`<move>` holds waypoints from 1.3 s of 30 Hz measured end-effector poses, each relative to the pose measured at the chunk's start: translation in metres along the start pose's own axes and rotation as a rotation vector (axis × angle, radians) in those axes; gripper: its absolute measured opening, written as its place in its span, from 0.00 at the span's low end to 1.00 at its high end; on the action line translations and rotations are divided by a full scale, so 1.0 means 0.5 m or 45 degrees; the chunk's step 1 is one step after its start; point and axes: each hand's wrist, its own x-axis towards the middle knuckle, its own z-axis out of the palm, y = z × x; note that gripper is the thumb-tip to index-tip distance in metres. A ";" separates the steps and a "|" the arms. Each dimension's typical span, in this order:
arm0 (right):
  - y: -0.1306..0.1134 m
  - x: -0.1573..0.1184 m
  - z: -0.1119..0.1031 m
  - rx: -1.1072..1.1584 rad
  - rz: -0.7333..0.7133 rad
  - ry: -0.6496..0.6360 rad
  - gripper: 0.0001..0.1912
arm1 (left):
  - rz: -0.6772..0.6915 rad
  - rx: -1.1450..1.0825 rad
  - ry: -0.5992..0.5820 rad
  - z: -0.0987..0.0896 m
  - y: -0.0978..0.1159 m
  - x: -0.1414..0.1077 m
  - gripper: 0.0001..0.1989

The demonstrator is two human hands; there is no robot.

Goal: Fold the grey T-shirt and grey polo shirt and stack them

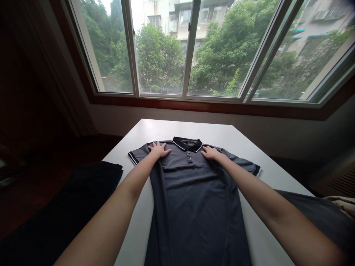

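A dark grey polo shirt (196,199) lies front side up on a white table (163,127), its black, white-edged collar (187,144) at the far end. Both short sleeves are spread outward, and creases run across the chest. My left hand (159,149) rests flat on the shirt's left shoulder area, fingers spread. On the other side of the collar, my right hand (210,152) lies on the fabric with its fingers slightly apart. Neither hand holds anything that shows.
Dark cloth (94,184) lies over the table's left edge. Another dark grey cloth (313,210) is at the right, with beige fabric (344,203) beside it. A wide window (161,59) stands beyond the table.
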 end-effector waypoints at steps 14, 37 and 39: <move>0.020 0.030 0.051 0.098 0.223 -0.003 0.34 | 0.039 -0.011 0.017 0.005 -0.011 0.066 0.43; -0.099 0.062 0.046 0.064 -0.156 0.051 0.29 | 0.321 -0.133 0.145 0.061 0.188 0.070 0.31; -0.093 0.068 0.054 0.071 -0.128 0.040 0.29 | 0.313 -0.145 0.117 0.063 0.185 0.080 0.32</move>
